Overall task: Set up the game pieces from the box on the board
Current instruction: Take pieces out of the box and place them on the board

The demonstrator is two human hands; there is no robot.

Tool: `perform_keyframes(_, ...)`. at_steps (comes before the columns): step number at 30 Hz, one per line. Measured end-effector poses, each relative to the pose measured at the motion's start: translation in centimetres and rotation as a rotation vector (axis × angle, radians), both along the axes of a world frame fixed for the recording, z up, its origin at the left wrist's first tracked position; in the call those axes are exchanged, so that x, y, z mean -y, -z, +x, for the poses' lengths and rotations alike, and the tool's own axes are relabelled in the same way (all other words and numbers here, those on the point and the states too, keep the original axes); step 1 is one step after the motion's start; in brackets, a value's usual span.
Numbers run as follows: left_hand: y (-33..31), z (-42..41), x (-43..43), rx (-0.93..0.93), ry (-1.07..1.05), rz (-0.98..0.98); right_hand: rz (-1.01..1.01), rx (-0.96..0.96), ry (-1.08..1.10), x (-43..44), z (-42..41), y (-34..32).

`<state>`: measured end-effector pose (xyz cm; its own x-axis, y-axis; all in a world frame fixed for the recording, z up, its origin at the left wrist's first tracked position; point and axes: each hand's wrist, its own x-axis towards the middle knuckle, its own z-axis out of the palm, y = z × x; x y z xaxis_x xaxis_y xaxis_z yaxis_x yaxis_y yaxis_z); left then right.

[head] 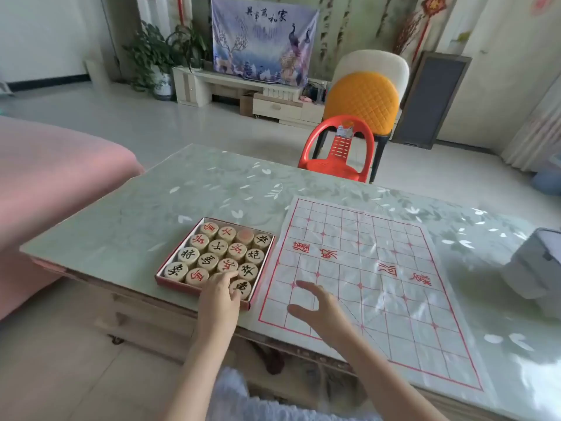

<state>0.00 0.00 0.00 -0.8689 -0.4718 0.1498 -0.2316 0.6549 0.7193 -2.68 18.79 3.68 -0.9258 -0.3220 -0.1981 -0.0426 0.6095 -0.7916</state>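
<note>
Obs., working left to right. The box (pixel 209 288), a shallow red-rimmed tray, sits on the table (pixel 127 214) near its front edge, just left of the board (pixel 373 287). It is packed with round pale wooden pieces (pixel 218 247) in a four-by-four grid, each face carved with a single character, some black, some red; one disc in the far row shows a blank reddish top. I cannot say whether a second layer lies beneath. My left hand (pixel 220 294) is over the box's near edge, fingers curled down and narrowed onto the pieces of the front row, touching them; I cannot tell whether a piece is actually pinched yet. My judgement for this step: the discs are tightly nested, so a fingertip should tip one up by its rim at the edge gap rather than try to pinch it from both sides, with the box kept flat. My right hand (pixel 321 311) hovers spread wide, empty, above the near-left corner of the board. The board is a thin translucent sheet printed with a red grid and red characters across its middle, visibly creased and glossy; no pieces stand on it. It looks light enough to slide, so pressing the right palm on it while placing seems prudent.
</note>
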Motion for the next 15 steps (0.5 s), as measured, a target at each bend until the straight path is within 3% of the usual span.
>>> perform_keyframes(3, 0.8, -1.3, 0.6, 0.042, -0.055, -0.184, 0.004, -0.074, -0.031, 1.6, -2.0, 1.1)
perform_keyframes(7, 0.7, -2.2, 0.7, 0.145, -0.077, -0.262, 0.023, -0.157, -0.094, 4.2, -4.1, 1.8)
perform_keyframes(15, 0.8, -2.9, 1.1, 0.258, -0.058, -0.256, 0.184, -0.267, -0.164, 7.7, -6.9, 3.9)
